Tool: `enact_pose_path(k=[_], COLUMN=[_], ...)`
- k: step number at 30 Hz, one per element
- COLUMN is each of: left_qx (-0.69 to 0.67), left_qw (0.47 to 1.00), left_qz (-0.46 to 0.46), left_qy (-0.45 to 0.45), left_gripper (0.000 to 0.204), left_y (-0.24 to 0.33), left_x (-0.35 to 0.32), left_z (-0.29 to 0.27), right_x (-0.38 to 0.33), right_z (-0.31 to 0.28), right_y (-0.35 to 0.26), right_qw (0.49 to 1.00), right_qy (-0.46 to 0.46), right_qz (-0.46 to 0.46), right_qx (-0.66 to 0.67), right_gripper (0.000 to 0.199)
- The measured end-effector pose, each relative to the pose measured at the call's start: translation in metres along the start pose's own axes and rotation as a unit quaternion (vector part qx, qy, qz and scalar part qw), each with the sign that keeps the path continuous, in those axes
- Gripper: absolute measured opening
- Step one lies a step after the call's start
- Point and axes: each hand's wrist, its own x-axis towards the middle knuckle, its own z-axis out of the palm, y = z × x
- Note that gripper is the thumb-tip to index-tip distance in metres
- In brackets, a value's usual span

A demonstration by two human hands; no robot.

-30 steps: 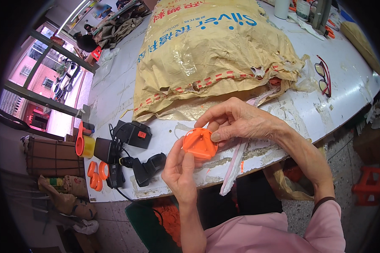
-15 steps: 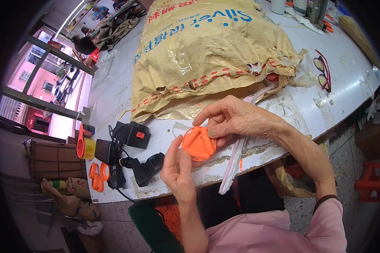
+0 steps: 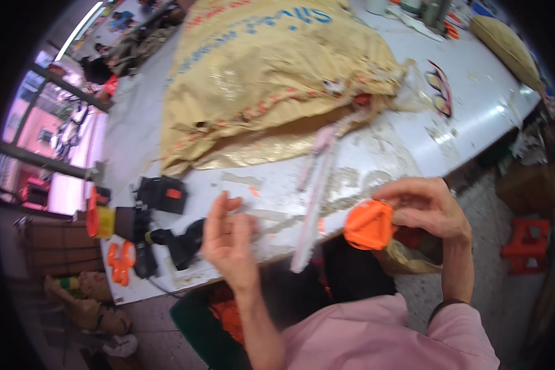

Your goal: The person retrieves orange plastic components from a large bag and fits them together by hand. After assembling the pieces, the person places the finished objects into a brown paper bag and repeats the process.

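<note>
The white worktable (image 3: 475, 117) fills most of your view, and the big yellow woven sack (image 3: 271, 74) lies across its far half. Nearer you, a long pale plastic strip (image 3: 314, 197) runs from the sack down past the table's front edge, and black tool parts (image 3: 166, 240) sit near the left corner with small orange pieces (image 3: 120, 262) beside them. Your right hand (image 3: 422, 209) is closed on the orange plastic part (image 3: 369, 225), fingertips pinching its upper edge, and it holds the part out past the table's front edge, over the floor. Your left hand (image 3: 228, 240) is open and empty, fingers loosely spread above the table edge, apart from the part. The grip looks like a light pinch on one edge only, so the part could slip and fall to the floor rather than onto the table. The overhanging strip lies between your hands and could be swept off if a sleeve catches it
</note>
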Motion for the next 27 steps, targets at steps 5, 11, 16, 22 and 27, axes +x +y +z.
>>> enact_pose_path(k=[5,11,16,22,27], left_qx=[0.02,0.04,0.031,0.026,0.014], left_qw=[1.0,0.999,0.999,1.0,1.0], left_qz=[0.024,0.029,0.013,0.003,0.009], left_qy=[-0.002,-0.005,-0.004,0.01,-0.002], left_gripper=[0.036,0.032,0.033,0.032,0.031], left_y=[0.003,0.006,0.0,0.002,0.0], left_x=[0.002,0.001,-0.001,-0.005,-0.002], left_z=[0.002,0.009,0.015,0.001,0.001], right_x=[-0.092,-0.098,-0.087,-0.055,0.001], right_z=[-0.062,-0.132,-0.139,-0.055,0.005], right_y=[0.075,0.235,0.279,0.064,-0.036], right_qw=[0.947,0.846,0.802,0.965,0.95], right_qy=[0.183,0.245,0.213,0.086,-0.039], right_qz=[0.159,0.266,0.234,0.222,-0.076], right_qx=[-0.21,-0.392,-0.507,-0.114,-0.301], right_gripper=[0.035,0.033,0.031,0.015,0.019])
